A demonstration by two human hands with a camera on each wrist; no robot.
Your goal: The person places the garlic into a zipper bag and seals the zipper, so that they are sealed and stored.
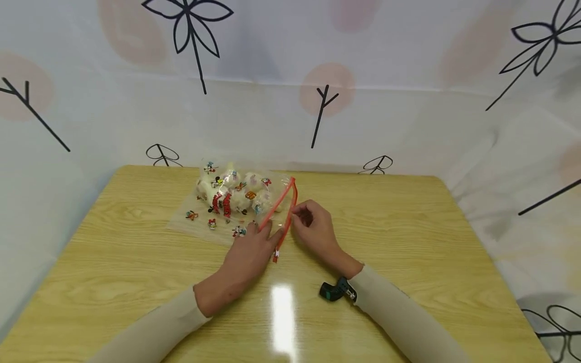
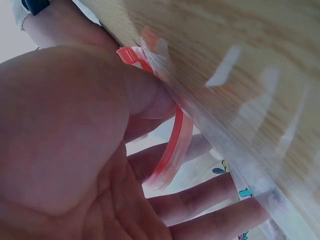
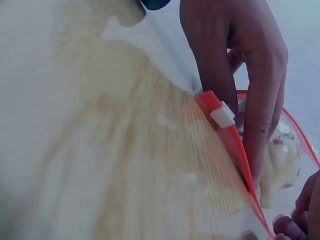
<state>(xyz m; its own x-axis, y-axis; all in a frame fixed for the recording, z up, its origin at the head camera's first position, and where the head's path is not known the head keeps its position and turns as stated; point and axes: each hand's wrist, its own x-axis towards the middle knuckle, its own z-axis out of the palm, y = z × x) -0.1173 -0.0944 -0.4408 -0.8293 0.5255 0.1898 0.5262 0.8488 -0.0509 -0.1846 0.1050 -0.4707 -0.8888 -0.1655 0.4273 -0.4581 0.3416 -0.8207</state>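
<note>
A clear zip bag [image 1: 227, 222] with printed cartoon figures and a red zip edge lies on its side, its mouth spread. Inside are several cream-white rounded things [image 1: 238, 201]; their kind is hard to tell. My left hand [image 1: 254, 252] rests at the mouth, fingers extended between the two red lips, the thumb touching one lip in the left wrist view. With thumb and fingertips, my right hand [image 1: 315, 229] pinches the right red lip about halfway along. The white slider [image 3: 223, 116] sits at the near end of the zip. Part of the mouth is hidden behind my left hand.
The bag lies on a wood-grain table [image 1: 399, 252], near its back edge. A white patterned cloth [image 1: 272, 121] hangs behind and at both sides. A dark wrist device [image 1: 338, 291] is strapped at my right cuff.
</note>
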